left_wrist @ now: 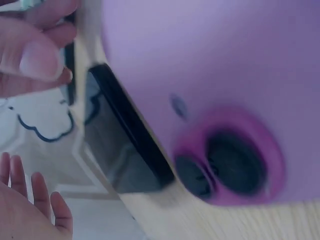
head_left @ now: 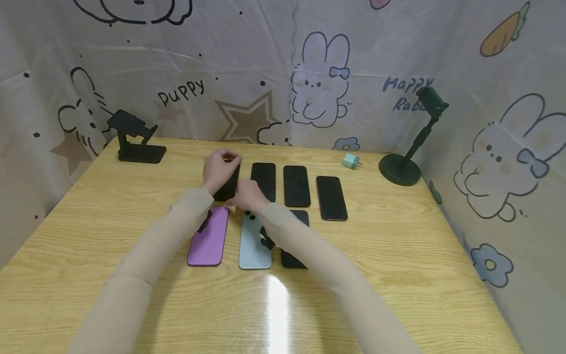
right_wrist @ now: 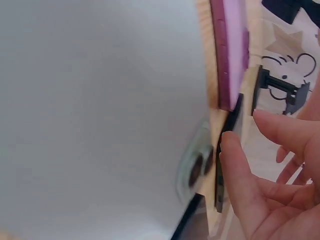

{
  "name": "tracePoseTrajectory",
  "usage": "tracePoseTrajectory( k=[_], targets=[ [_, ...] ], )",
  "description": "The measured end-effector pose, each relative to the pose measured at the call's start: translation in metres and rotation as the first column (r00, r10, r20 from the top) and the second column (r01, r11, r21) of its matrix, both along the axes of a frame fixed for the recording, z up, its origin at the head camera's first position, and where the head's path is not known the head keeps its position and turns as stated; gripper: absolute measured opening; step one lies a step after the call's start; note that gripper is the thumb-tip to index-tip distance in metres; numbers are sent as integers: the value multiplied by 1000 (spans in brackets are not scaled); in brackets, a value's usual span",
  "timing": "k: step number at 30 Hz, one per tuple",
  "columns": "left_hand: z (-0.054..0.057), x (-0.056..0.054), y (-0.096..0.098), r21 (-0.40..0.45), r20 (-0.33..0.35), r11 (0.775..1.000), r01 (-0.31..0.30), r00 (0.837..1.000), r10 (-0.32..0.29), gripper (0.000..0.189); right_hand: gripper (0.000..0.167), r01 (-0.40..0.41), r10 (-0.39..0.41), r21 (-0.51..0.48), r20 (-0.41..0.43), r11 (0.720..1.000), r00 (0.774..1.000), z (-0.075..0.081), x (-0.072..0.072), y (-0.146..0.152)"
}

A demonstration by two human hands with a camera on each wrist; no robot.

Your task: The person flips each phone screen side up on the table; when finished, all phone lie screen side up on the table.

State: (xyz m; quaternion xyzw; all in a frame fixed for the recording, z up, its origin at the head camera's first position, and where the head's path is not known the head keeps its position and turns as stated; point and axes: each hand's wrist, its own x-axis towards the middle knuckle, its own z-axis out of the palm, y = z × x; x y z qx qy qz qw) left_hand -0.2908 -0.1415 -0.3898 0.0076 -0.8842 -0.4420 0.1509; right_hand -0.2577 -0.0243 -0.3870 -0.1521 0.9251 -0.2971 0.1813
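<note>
In the head view, my left hand [head_left: 219, 169] is over the upper part of the leftmost black phone [head_left: 227, 191] in the back row. My right hand [head_left: 249, 196] is by that phone's lower right corner, fingers reaching left; whether it touches the phone I cannot tell. Neither hand has a phone lifted. Nearer to me, below the forearms, lie a purple phone [head_left: 212, 241] and a light blue phone [head_left: 253, 248], camera sides up. The left wrist view shows the black phone [left_wrist: 117, 150] flat beyond the purple phone [left_wrist: 225, 60], fingers apart from it.
Three more dark phones, such as this one [head_left: 297, 186], continue the back row rightward. Another dark phone [head_left: 294, 260] is partly under the right forearm. A black stand [head_left: 141, 153] is at back left, a dark green stand [head_left: 400, 169] and a mint charger [head_left: 351, 161] at back right.
</note>
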Motion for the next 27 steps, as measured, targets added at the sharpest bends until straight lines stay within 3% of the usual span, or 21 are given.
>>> tracePoseTrajectory(
  k=[4, 9, 12, 19, 27],
  targets=[
    [3, 7, 6, 12, -35, 998, 55, 998, -55, 26, 46, 0, 1, -26, 12, 1000, 1000, 6, 3, 13],
    [7, 19, 10, -5, -79, 993, 119, 990, -119, 25, 30, 23, -24, -86, -9, 996, 1000, 13, 14, 44],
    [9, 29, 14, -18, -90, 987, 161, 983, -162, 28, 43, 79, -81, -104, -14, 991, 997, 14, 21, 64],
    [6, 49, 37, -89, -23, 970, 228, 973, -230, 32, 45, 137, -144, -115, -51, 984, 988, 14, 40, 108],
    [-1, 67, 57, -140, 45, 932, 336, 942, -333, 39, 43, 209, -215, -149, -27, 967, 976, 18, 69, 147]
  ],
)
